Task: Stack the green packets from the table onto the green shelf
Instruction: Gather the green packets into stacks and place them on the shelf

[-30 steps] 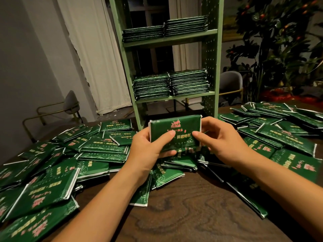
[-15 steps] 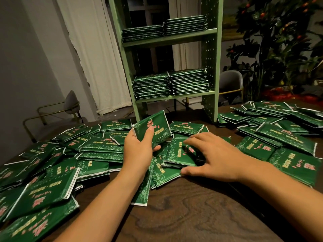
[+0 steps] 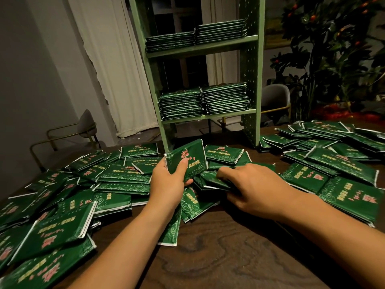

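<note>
Many green packets lie scattered over the dark wooden table. My left hand grips a small bundle of green packets, held tilted above the pile with the thumb across its front. My right hand lies just to the right, fingers curled over another green packet and pinching it off the pile. The green shelf stands at the table's far side. Two packet stacks sit on its lower board and two flatter stacks on its upper board.
Loose packets cover the table to the left and right of my arms. A grey chair stands behind the table at left, another behind the shelf. A white curtain and a dark plant fill the background.
My right hand let go of the bundle, dropped to the pile and has now closed on a loose packet. My left hand keeps the bundle, tilted and slightly left.
</note>
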A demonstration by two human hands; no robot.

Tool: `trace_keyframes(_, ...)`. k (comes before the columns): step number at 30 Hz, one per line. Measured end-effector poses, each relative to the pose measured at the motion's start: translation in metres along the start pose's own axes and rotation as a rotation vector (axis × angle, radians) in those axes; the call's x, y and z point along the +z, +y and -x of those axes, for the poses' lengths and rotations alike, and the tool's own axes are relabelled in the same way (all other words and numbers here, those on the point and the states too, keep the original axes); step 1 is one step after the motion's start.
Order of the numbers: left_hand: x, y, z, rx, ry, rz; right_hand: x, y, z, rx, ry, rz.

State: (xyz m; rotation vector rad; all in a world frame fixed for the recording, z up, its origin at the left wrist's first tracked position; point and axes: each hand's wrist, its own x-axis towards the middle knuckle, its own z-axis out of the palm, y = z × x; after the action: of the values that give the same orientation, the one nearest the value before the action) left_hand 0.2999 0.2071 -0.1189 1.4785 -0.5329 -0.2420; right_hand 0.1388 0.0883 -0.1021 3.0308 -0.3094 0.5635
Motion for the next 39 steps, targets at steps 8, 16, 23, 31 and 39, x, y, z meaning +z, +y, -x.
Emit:
trace_keyframes(8,-0.004,0.015,0.011,0.349,0.091,-0.062,-0.014,0.013,-0.003,0.39,0.329,-1.051)
trace_keyframes(16,0.002,0.019,0.023,0.481,-0.202,-0.21,-0.013,0.014,-0.009,0.744,0.116,-1.723)
trace_keyframes(23,0.0,0.017,0.03,0.645,-0.527,-0.491,-0.023,0.014,-0.007,0.765,0.148,-1.892)
trace_keyframes(31,0.004,0.011,0.026,0.697,-0.36,-0.492,-0.016,0.02,-0.008,0.731,0.119,-1.854)
trace_keyframes(39,0.004,0.011,0.018,0.375,-0.272,-0.196,-0.014,0.016,-0.008,0.556,0.102,-1.97)
